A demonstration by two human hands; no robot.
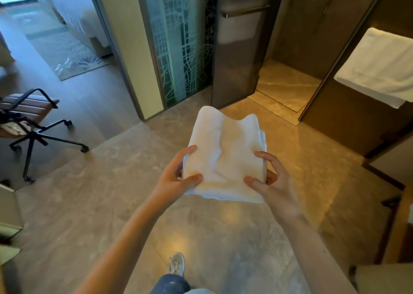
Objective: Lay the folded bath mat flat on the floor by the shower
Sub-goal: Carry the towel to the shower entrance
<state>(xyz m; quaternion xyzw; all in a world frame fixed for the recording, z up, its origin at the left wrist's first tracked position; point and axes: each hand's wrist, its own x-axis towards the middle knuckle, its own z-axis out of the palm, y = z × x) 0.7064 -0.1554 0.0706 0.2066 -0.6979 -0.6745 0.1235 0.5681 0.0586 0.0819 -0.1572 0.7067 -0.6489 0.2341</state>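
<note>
A folded white bath mat (225, 153) is held in the air at about waist height, well above the tiled floor (125, 195). My left hand (178, 177) grips its near left edge, thumb on top and fingers underneath. My right hand (271, 179) grips the near right edge the same way. The mat's far edge sags into two humps. Beyond the mat, the shower stall (283, 81) stands open with a lit marble floor and a low threshold strip in front of it.
A dark glass shower door (237, 65) with a towel bar stands left of the opening. A white towel (380, 68) hangs at right. An office chair (33, 119) stands at left. My shoe (177, 263) is on the tiles. A cabinet edge (388, 226) juts in at right.
</note>
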